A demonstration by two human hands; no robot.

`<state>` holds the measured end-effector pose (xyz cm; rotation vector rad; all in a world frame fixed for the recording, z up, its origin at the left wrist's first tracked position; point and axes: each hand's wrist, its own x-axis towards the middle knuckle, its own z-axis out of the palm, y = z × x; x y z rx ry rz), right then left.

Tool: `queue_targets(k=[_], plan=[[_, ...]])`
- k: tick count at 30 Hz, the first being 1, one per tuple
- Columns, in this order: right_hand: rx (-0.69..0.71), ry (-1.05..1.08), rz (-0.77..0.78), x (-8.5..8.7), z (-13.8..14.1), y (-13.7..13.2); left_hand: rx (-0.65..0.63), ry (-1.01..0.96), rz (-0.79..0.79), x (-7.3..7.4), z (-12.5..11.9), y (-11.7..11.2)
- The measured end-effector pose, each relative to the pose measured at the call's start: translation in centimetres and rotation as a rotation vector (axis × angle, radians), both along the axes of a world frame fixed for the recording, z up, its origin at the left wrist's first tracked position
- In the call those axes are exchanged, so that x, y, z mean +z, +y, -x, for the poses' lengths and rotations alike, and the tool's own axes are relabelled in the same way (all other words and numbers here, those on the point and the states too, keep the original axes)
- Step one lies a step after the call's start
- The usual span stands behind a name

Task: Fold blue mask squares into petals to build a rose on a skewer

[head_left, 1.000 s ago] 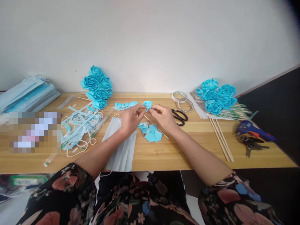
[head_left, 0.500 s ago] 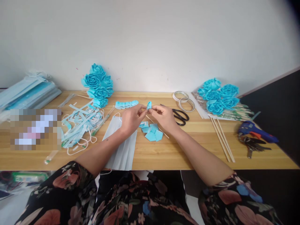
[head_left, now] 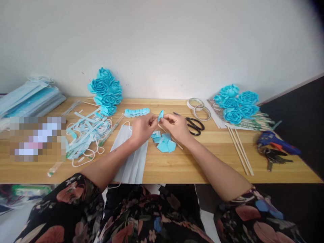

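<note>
Both hands pinch one small blue folded piece (head_left: 160, 115): left hand (head_left: 141, 129) at 9 o'clock, right hand (head_left: 177, 126) at 3. Above the cut squares (head_left: 164, 142), light fingertip pressure should keep its folds crisp.

head cam | looks forward and down | close over wooden table (head_left: 202, 162) | white wall (head_left: 162, 44) behind

Both forearms reach forward; left hand (head_left: 141, 129) and right hand (head_left: 177, 126) meet fingertip to fingertip, fingers apparently pinched together.
</note>
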<state>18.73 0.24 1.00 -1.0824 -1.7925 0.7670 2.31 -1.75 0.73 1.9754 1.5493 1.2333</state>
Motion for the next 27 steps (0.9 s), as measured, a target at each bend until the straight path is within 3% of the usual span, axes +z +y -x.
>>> queue_targets(k=[10,18,27], plan=[[-0.021,-0.012,-0.012,0.32,-0.02,-0.19,-0.15,-0.366,0.123,-0.01,0.03,0.61],[0.009,-0.013,-0.026,0.04,-0.06,-0.06,-0.138,-0.413,0.15,0.02,0.04,0.51],[0.008,-0.038,-0.028,-0.07,-0.14,-0.05,-0.172,-0.623,0.292,0.23,0.0,0.88]])
